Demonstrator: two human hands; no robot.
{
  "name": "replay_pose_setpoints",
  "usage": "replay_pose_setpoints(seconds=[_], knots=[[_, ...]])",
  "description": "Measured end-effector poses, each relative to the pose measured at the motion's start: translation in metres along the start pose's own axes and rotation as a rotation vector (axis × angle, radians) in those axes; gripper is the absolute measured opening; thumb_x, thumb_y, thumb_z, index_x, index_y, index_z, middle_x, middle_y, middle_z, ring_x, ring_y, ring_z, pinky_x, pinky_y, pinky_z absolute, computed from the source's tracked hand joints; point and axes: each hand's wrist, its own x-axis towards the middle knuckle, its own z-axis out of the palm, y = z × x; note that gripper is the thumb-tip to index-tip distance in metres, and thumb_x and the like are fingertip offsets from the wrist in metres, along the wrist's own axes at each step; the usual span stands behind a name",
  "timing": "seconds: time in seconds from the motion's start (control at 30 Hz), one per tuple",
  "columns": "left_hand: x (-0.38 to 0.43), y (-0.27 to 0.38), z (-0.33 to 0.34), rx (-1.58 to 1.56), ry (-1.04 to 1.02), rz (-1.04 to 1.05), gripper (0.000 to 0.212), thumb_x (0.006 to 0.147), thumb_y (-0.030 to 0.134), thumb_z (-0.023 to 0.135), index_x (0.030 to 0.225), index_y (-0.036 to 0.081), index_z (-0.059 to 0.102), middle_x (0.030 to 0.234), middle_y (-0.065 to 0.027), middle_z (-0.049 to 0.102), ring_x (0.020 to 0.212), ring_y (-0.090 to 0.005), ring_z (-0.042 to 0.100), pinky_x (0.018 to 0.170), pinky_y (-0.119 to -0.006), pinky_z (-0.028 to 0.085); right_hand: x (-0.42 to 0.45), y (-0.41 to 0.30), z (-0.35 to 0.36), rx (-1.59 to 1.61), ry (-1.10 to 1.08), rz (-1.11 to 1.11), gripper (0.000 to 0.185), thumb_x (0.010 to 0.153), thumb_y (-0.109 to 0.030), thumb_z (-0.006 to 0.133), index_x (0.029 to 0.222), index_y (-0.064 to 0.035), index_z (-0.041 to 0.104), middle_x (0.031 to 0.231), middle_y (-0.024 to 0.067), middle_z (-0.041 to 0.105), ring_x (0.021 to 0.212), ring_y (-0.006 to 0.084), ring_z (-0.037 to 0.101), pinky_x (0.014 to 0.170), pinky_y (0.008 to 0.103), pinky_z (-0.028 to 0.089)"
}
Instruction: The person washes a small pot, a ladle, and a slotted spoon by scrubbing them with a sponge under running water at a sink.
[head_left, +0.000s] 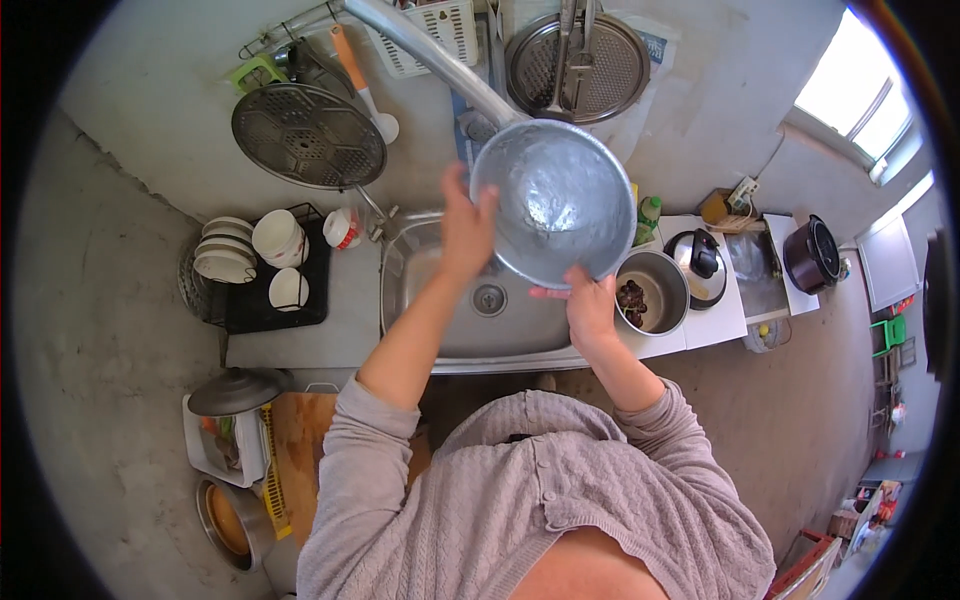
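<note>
A round metal ladle or scoop (556, 202) with a long thick handle is raised over the stainless steel sink (480, 341); its handle points up and left towards the wall. My right hand (590, 304) grips the bowl's lower rim. At the bowl's left rim is my left hand (469, 225), slightly blurred, fingers spread; whether it touches the rim I cannot tell. Just right of my right hand stands a metal pot (667, 296) with dark red grapes (631, 300) inside. The sink drain (489, 299) shows below the bowl.
Left of the sink, a black dish rack (315, 300) holds white bowls. A perforated steamer plate (307, 135) and an orange-handled spoon (356, 75) hang on the wall. To the right are a green bottle (648, 217), a lidded pot (697, 266) and a dark cooker (811, 256).
</note>
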Motion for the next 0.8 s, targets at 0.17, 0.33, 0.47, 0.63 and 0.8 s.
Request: replay_pose_setpoints(seconds=[0.17,0.33,0.47,0.63,0.8], knots=[[0.001,-0.023,-0.006,-0.110,-0.482,-0.331,0.025,0.085,0.018,0.059,0.099,-0.002,0.059,0.078,-0.0156,0.065,0.069,-0.0270,0.063,0.068,-0.037,0.049,-0.003,0.000,-0.004,-0.073,-0.017,0.066,0.035,0.082,0.001,0.039,0.116,0.0083,0.042,0.110,0.0172,0.054,0.085,0.0296,0.063,0.061,0.0375,0.059],[0.045,-0.029,-0.038,-0.145,-0.723,-0.360,0.020,0.085,0.017,0.061,0.093,-0.002,0.063,0.076,-0.0039,0.065,0.069,-0.0097,0.058,0.063,-0.029,0.048,-0.007,0.000,-0.009,-0.108,-0.323,0.409,0.034,0.090,-0.016,0.049,0.115,0.0070,0.049,0.105,0.0159,0.059,0.094,0.0247,0.060,0.071,0.0356,0.053],[0.081,-0.014,-0.068,0.050,-0.962,-0.210,0.022,0.082,0.017,0.062,0.097,0.000,0.064,0.077,-0.0087,0.067,0.068,-0.0150,0.061,0.065,-0.032,0.048,-0.020,-0.020,-0.016,-0.524,-0.439,0.374,0.032,0.088,-0.023,0.055,0.111,0.0002,0.057,0.105,0.0111,0.062,0.091,0.0230,0.062,0.075,0.0377,0.049],[0.106,0.002,-0.080,0.464,-1.231,0.040,0.031,0.075,0.024,0.065,0.099,0.003,0.063,0.084,-0.0192,0.064,0.075,-0.0352,0.061,0.070,-0.038,0.048,-0.022,-0.060,-0.017,-1.268,-0.350,-0.470,0.028,0.078,-0.017,0.061,0.106,-0.0102,0.059,0.102,0.0085,0.061,0.100,0.0277,0.056,0.079,0.0412,0.043],[0.103,0.020,-0.072,0.822,-1.342,0.364,0.018,0.076,0.018,0.061,0.089,0.007,0.065,0.087,-0.0150,0.064,0.088,-0.0330,0.060,0.076,-0.045,0.046,-0.005,-0.080,-0.005,-1.645,-0.219,-0.918,0.047,0.072,-0.019,0.066,0.115,-0.0103,0.050,0.108,0.0071,0.055,0.108,0.0291,0.047,0.083,0.0482,0.037]])
